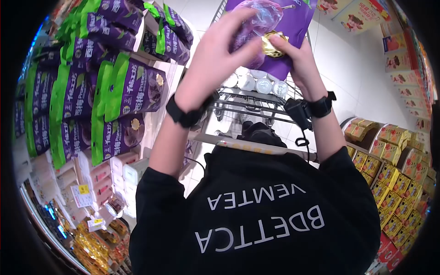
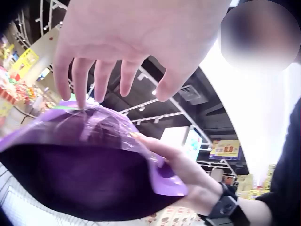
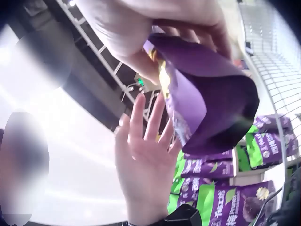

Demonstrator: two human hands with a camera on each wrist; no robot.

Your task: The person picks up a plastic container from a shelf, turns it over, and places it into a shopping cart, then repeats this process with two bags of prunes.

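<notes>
A purple bag point(image 1: 300, 20) with a see-through window and a round gold seal point(image 1: 274, 44) is held up at the top of the head view. My right hand point(image 1: 305, 68) grips its edge, thumb across the front near the seal. The left hand point(image 1: 213, 62) is spread in front of the window. In the left wrist view, the left hand point(image 2: 136, 35) hangs its fingers over the bag point(image 2: 94, 179); whether the fingertips touch it I cannot tell. From the right wrist, the right hand point(image 3: 169, 19) pinches the bag point(image 3: 221, 94), the left palm point(image 3: 148, 165) beyond it.
A cart point(image 1: 256, 101) with several white-lidded containers point(image 1: 263, 85) stands below the hands. Purple and green prune bags point(image 1: 137, 87) fill the left shelves. Yellow boxes point(image 1: 389, 183) are stacked at lower right, and more boxes point(image 1: 398, 59) line the upper right.
</notes>
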